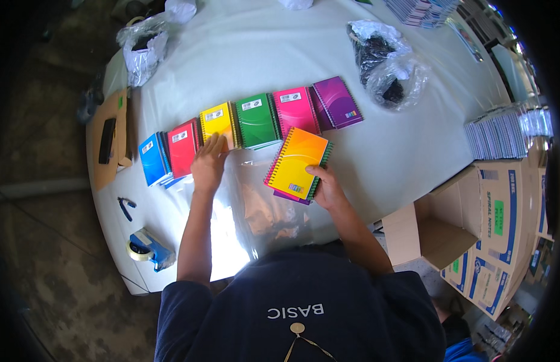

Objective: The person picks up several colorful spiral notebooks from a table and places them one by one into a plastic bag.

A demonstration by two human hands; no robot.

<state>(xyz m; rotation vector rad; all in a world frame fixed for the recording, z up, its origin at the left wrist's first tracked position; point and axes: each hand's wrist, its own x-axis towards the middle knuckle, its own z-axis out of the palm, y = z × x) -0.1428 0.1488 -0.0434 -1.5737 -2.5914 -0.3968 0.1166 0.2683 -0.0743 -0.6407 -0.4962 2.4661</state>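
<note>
the right hand (329,188) clamps a stack of spiral notebooks (298,161); the left hand (209,165), its grip unclear, touches a yellow spiral notebook (221,123) on the worktop (262,72).

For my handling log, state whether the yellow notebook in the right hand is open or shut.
Shut: the yellow notebook shows a flat cover and no inside pages, with the right hand gripping its edge.
</note>
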